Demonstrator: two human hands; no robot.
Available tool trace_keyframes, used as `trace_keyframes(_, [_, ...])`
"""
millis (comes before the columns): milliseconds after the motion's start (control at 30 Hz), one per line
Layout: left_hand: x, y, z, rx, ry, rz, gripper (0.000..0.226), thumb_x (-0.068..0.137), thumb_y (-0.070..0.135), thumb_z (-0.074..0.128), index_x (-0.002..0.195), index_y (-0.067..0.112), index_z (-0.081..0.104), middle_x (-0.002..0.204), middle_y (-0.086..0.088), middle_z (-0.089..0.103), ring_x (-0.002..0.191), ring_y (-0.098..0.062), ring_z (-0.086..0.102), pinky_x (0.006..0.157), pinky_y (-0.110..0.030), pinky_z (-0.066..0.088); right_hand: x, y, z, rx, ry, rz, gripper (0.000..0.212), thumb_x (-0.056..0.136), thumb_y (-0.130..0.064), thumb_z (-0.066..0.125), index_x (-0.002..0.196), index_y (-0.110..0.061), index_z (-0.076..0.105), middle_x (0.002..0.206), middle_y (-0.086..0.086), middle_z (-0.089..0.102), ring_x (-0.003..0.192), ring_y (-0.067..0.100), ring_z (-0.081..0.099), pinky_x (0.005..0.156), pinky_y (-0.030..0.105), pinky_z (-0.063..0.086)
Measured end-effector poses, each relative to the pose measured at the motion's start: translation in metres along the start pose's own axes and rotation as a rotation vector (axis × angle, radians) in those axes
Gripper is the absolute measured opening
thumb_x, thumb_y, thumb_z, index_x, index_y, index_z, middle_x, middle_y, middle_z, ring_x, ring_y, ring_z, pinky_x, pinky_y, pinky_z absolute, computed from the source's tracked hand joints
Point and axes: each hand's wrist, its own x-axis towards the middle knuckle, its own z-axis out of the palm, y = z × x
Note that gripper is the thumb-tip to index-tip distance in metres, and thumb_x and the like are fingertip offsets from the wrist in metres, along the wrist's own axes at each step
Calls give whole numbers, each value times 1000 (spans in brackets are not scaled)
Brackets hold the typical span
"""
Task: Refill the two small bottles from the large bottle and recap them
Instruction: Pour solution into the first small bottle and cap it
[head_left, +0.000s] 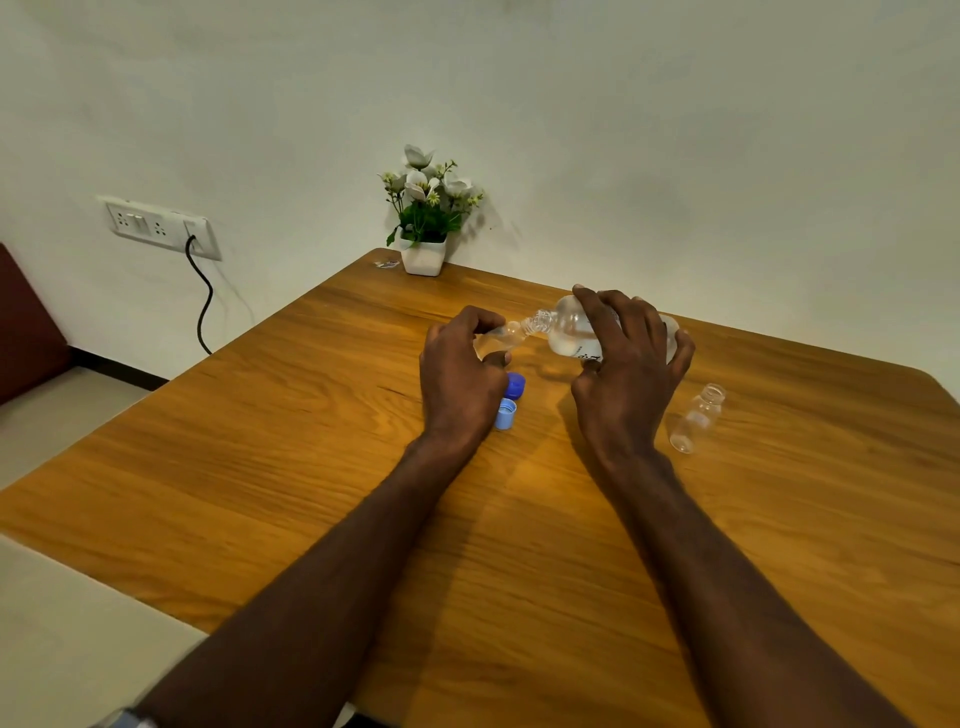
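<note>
Mid-pour on bottle one. Right hand (631, 364) has its fingers wrapped over the large bottle (571, 330), tipped near-horizontal, neck pointing left. Left hand (460, 366) has fingers closed round the first small bottle (498, 340), tilted so its mouth meets the big one's neck, both held just above the bench (260, 467). Can't tell its fill level, hand covers most of it.

Second small bottle (696, 418) stands uncapped to the right of the right hand, looks empty. Two blue caps (510, 400) sit on the bench just near of the left hand, touching or nearly so.

My read: roughly a quarter done. Left: finish this fill, fill the second, cap both.

Bench is orange wood grain, no spills visible. White flower pot (423, 254) at far edge against a plain wall; socket panel (161, 226) with a black cable on the left.
</note>
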Motion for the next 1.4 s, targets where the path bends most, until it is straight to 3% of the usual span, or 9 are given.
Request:
trace_keyframes(400, [0, 0, 0, 6, 10, 8, 34, 82, 5, 81, 110, 21, 71, 110, 7, 71, 108, -13, 60, 81, -15, 41, 0, 0, 2, 0, -4, 5, 94, 70, 2, 80, 150, -39, 51, 149, -5, 53, 145, 23, 42, 121, 56, 16])
trace_keyframes(533, [0, -1, 1, 5, 8, 9, 33, 81, 6, 81, 110, 20, 71, 110, 7, 71, 108, -14, 60, 83, -20, 43, 0, 1, 2, 3, 0, 3, 93, 70, 1, 80, 149, -38, 51, 149, -4, 53, 145, 24, 42, 121, 56, 16])
trace_keyframes(667, [1, -2, 1, 1, 11, 11, 34, 80, 6, 82, 109, 21, 71, 109, 8, 71, 107, -14, 60, 80, -16, 41, -1, 0, 2, 3, -6, 10, 94, 69, 2, 81, 149, -38, 50, 149, -4, 53, 145, 23, 42, 121, 56, 16])
trace_keyframes(1400, [0, -2, 0, -6, 7, 2, 33, 80, 5, 82, 107, 20, 71, 108, 7, 72, 107, -16, 62, 88, -34, 52, -1, 1, 1, -12, -22, 5, 93, 71, 0, 80, 150, -39, 50, 150, -5, 53, 145, 23, 42, 121, 60, 21])
